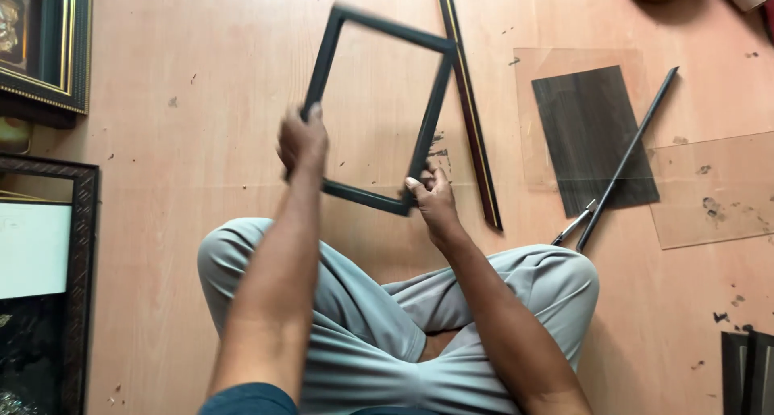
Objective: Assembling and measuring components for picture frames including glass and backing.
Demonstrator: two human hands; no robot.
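— What's being held up there, centre of the picture?

— An empty black picture frame (377, 109), a plain rectangle of narrow moulding, tilted and lifted off the floor. The left hand (301, 139) is closed round its left rail; the right hand (433, 196) pinches the lower right corner, fingers wrapped tight.

— Is it finished?

— I'd say only the moulding is joined. All four corners look closed, but there's no glass or backing in it; you see bare floor straight through.

— And those parts?

— Right of centre, a dark wood-grain backing board (592, 133) lies on a clear sheet (540, 117), and another clear sheet (713, 189) lies at the right edge. A thin dark moulding strip (629, 153) crosses the board, with pliers (574, 223) at its lower end.

— Anything else?

— A long dark strip with a gilt line (469, 101) just beside the frame, on smooth, speckled plywood flooring (161, 141). Ornate framed pictures (48, 44) sit at upper left.
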